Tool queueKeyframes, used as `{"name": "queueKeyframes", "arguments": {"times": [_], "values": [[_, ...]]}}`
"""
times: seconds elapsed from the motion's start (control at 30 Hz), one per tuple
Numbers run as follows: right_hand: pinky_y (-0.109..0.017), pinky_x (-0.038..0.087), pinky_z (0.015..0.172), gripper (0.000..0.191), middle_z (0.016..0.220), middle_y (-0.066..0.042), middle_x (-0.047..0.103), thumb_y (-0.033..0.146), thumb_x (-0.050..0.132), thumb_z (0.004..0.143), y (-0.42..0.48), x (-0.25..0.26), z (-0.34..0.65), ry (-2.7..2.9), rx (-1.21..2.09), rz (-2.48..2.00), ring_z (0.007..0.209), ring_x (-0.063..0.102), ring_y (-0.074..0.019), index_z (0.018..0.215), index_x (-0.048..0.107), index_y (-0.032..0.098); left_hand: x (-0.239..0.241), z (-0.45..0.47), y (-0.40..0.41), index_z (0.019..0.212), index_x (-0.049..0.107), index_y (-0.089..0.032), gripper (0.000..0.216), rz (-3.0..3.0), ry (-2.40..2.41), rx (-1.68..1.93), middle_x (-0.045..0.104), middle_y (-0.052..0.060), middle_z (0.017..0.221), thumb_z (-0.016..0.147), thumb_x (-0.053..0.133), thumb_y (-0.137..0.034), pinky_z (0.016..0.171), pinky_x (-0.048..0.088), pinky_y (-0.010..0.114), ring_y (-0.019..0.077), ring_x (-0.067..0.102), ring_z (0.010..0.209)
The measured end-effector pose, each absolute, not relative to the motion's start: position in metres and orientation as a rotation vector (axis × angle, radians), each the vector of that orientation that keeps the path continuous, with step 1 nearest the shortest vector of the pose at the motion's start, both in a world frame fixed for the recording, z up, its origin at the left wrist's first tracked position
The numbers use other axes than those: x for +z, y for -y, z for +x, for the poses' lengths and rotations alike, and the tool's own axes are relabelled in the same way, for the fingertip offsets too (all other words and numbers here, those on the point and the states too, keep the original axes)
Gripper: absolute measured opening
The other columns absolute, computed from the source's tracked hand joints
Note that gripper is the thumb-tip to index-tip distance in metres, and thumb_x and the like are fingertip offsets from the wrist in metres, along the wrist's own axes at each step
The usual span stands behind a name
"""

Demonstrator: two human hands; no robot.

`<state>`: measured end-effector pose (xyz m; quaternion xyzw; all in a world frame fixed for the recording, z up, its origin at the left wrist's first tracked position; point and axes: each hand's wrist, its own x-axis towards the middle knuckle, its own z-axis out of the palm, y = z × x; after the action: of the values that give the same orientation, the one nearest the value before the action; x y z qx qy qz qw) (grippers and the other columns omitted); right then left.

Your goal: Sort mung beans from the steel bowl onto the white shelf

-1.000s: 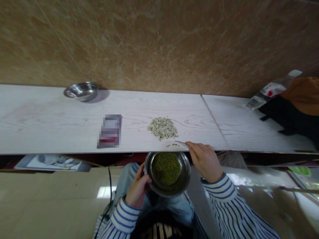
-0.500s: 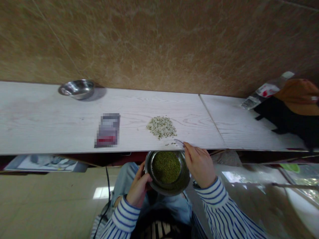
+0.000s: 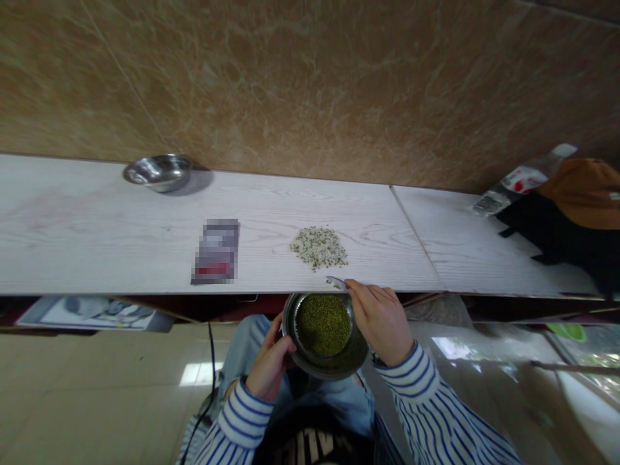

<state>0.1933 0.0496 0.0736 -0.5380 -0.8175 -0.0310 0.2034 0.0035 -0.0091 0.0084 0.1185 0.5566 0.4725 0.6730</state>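
Observation:
My left hand (image 3: pixel 272 363) grips the left rim of a steel bowl (image 3: pixel 359 354), held just below the table's front edge. Inside the bowl lies a heap of small green beans (image 3: pixel 325 326). My right hand (image 3: pixel 382 318) is closed on a thin, pale utensil, perhaps a spoon (image 3: pixel 336 282), whose tip rests near the table edge above the bowl. A few green bits lie by that tip. Farther in on the table spreads a pile of white grains mixed with green beans (image 3: pixel 318 248).
On the white table (image 3: pixel 261 206) stand a second steel bowl (image 3: pixel 159 172) at the back left and a blurred packet or phone (image 3: pixel 216 252). At the right lie a plastic bottle (image 3: pixel 523 181) and a black and brown cloth item (image 3: pixel 576 200). A marbled wall closes the back.
My right hand has moved a little left and toward the table edge, and the utensil's tip has come closer to the bowl. The stray green bits have shifted toward the edge.

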Motion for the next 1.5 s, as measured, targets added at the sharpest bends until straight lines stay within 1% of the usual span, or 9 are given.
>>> {"name": "queueKeyframes", "arguments": {"times": [0.37, 0.57, 0.77, 0.9, 1.1, 1.4, 1.5], "values": [[-0.032, 0.038, 0.076, 0.026, 0.097, -0.006, 0.069, 0.015, 0.042, 0.09, -0.045, 0.073, 0.194, 2.317, 0.014, -1.458, 0.086, 0.061, -0.0174, 0.11, 0.058, 0.019, 0.006, 0.001, 0.009, 0.125, 0.046, -0.023, 0.07, 0.276, -1.241, 1.06, 0.058, -0.002, 0.075, 0.057, 0.052, -0.011, 0.052, 0.043, 0.026, 0.0137, 0.05, 0.063], [-0.032, 0.039, 0.08, 0.025, 0.097, -0.006, 0.07, 0.017, 0.043, 0.09, -0.041, 0.072, 0.2, 2.315, 0.097, -1.378, 0.09, 0.062, -0.0163, 0.109, 0.059, 0.019, 0.007, 0.002, 0.01, 0.122, 0.048, -0.024, 0.067, 0.277, -1.226, 1.063, 0.057, -0.003, 0.075, 0.056, 0.052, -0.011, 0.054, 0.043, 0.027, 0.0134, 0.049, 0.062], [-0.031, 0.04, 0.076, 0.025, 0.092, -0.006, 0.07, 0.02, 0.041, 0.091, -0.044, 0.071, 0.207, 2.246, 0.024, -1.46, 0.083, 0.063, -0.0167, 0.108, 0.06, 0.019, 0.007, 0.001, 0.012, 0.122, 0.047, -0.024, 0.068, 0.272, -1.235, 1.057, 0.057, -0.002, 0.077, 0.055, 0.051, -0.011, 0.052, 0.043, 0.027, 0.0142, 0.05, 0.063], [-0.031, 0.039, 0.077, 0.024, 0.095, -0.006, 0.07, 0.019, 0.042, 0.091, -0.053, 0.073, 0.196, 2.316, 0.061, -1.409, 0.086, 0.062, -0.0163, 0.108, 0.061, 0.02, 0.006, 0.0, 0.013, 0.122, 0.046, -0.024, 0.068, 0.267, -1.239, 1.044, 0.058, -0.002, 0.074, 0.056, 0.051, -0.012, 0.053, 0.043, 0.028, 0.0146, 0.05, 0.062], [-0.029, 0.038, 0.079, 0.022, 0.093, -0.004, 0.07, 0.018, 0.045, 0.09, -0.075, 0.074, 0.174, 2.391, 0.083, -1.374, 0.087, 0.061, -0.0142, 0.107, 0.06, 0.021, 0.008, -0.003, 0.015, 0.123, 0.046, -0.025, 0.067, 0.262, -1.245, 1.053, 0.058, -0.003, 0.072, 0.057, 0.051, -0.012, 0.053, 0.041, 0.026, 0.0133, 0.05, 0.06], [-0.029, 0.038, 0.077, 0.024, 0.093, -0.003, 0.07, 0.018, 0.044, 0.091, -0.112, 0.074, 0.174, 2.415, 0.027, -1.45, 0.086, 0.062, -0.0148, 0.108, 0.059, 0.022, 0.006, -0.007, 0.008, 0.118, 0.049, -0.024, 0.063, 0.247, -1.277, 1.043, 0.054, -0.004, 0.066, 0.057, 0.051, -0.012, 0.053, 0.041, 0.027, 0.0135, 0.048, 0.059], [-0.03, 0.038, 0.077, 0.025, 0.094, -0.003, 0.07, 0.017, 0.044, 0.09, -0.121, 0.075, 0.174, 2.418, 0.022, -1.453, 0.087, 0.061, -0.0155, 0.109, 0.059, 0.022, 0.005, -0.008, 0.004, 0.12, 0.048, -0.023, 0.065, 0.241, -1.263, 1.039, 0.055, -0.003, 0.066, 0.057, 0.051, -0.012, 0.051, 0.038, 0.026, 0.0134, 0.047, 0.058]]}}
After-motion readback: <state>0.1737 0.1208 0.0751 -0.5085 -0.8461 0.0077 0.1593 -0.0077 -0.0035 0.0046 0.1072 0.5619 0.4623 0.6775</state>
